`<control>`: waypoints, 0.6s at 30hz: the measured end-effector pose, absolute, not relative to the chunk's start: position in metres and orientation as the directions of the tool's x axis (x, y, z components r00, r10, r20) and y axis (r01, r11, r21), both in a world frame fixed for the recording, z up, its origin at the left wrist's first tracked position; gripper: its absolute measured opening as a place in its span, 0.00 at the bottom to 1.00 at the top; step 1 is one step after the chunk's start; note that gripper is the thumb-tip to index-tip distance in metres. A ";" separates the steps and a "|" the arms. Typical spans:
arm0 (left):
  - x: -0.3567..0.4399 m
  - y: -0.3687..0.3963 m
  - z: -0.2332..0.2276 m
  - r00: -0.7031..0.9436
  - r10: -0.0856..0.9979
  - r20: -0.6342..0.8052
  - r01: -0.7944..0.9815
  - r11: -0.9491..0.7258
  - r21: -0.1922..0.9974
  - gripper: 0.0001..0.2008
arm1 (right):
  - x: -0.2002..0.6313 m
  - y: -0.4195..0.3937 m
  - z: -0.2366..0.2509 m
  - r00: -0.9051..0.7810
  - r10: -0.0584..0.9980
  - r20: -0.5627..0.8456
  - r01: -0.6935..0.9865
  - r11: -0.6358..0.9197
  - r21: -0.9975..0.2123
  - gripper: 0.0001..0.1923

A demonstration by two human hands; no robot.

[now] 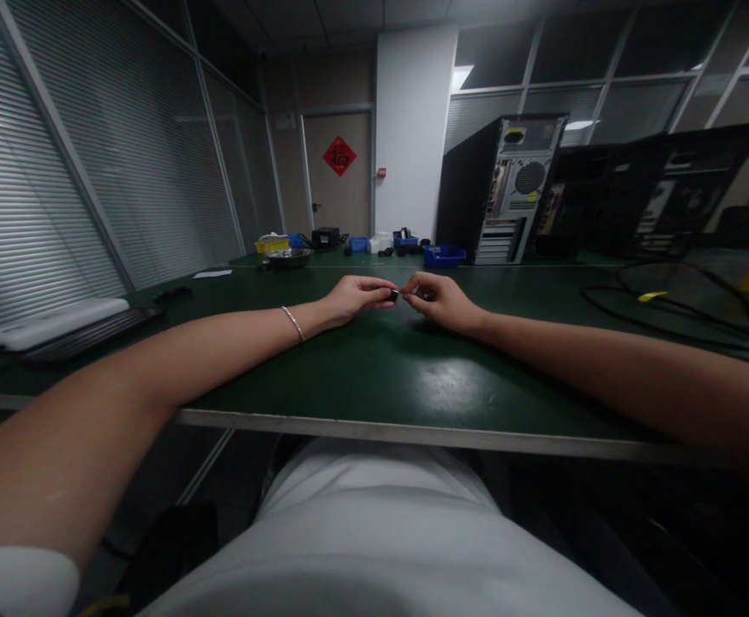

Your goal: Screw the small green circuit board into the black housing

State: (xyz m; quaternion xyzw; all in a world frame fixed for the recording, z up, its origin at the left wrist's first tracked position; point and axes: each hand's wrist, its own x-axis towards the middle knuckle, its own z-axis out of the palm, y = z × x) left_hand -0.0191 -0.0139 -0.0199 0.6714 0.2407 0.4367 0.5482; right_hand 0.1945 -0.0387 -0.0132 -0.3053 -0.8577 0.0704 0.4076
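Observation:
Over the middle of the green table (349,377), my two hands meet almost fingertip to fingertip. Thumb and fingers of my left hand (355,298) are closed on a small black part (393,296), whose kind is too small to make out. From the other side my right hand (437,300) pinches at a tiny light-coloured piece right beside the black part. Whether that piece is joined to the black part I cannot tell. A thin light bracelet (293,324) circles my left wrist.
At the back stand a blue bin (444,255), a yellow tray (272,244) and a round metal dish (288,257). Computer towers (509,193) rise at the back right. Black cables (689,321) lie on the right. A white strip-like device (59,324) sits on the left.

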 end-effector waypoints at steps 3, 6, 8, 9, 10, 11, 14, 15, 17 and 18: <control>-0.018 -0.017 -0.019 0.506 0.804 0.311 -0.139 -0.280 0.950 0.13 | 0.194 -0.037 -0.013 -0.481 0.586 0.652 0.463 0.802 -0.378 0.05; -0.018 -0.016 -0.019 0.505 0.804 0.315 -0.101 -0.307 0.946 0.13 | 0.194 -0.037 -0.013 -0.478 0.594 0.647 0.471 0.795 -0.382 0.05; -0.019 -0.014 -0.019 0.498 0.803 0.327 -0.062 -0.344 0.937 0.13 | 0.194 -0.037 -0.013 -0.468 0.602 0.647 0.481 0.788 -0.384 0.05; -0.019 -0.012 -0.019 0.496 0.801 0.335 -0.036 -0.366 0.930 0.13 | 0.194 -0.037 -0.013 -0.462 0.606 0.647 0.488 0.783 -0.385 0.05; -0.020 -0.011 -0.019 0.496 0.798 0.343 -0.006 -0.392 0.920 0.14 | 0.195 -0.038 -0.012 -0.455 0.610 0.648 0.495 0.779 -0.386 0.05; -0.020 -0.010 -0.018 0.500 0.792 0.350 0.029 -0.419 0.908 0.14 | 0.195 -0.038 -0.012 -0.448 0.614 0.649 0.501 0.774 -0.386 0.05; -0.021 -0.012 -0.015 0.560 0.750 0.352 0.142 -0.506 0.851 0.13 | 0.195 -0.038 -0.011 -0.431 0.622 0.654 0.518 0.764 -0.386 0.05; -0.021 -0.014 -0.014 0.593 0.728 0.345 0.179 -0.536 0.825 0.12 | 0.195 -0.038 -0.011 -0.429 0.624 0.654 0.521 0.762 -0.385 0.05; -0.019 -0.018 -0.011 0.653 0.685 0.325 0.245 -0.596 0.765 0.11 | 0.195 -0.038 -0.011 -0.427 0.627 0.652 0.527 0.758 -0.384 0.06; -0.018 -0.020 -0.011 0.672 0.669 0.318 0.274 -0.623 0.732 0.11 | 0.195 -0.038 -0.011 -0.428 0.628 0.650 0.530 0.757 -0.383 0.06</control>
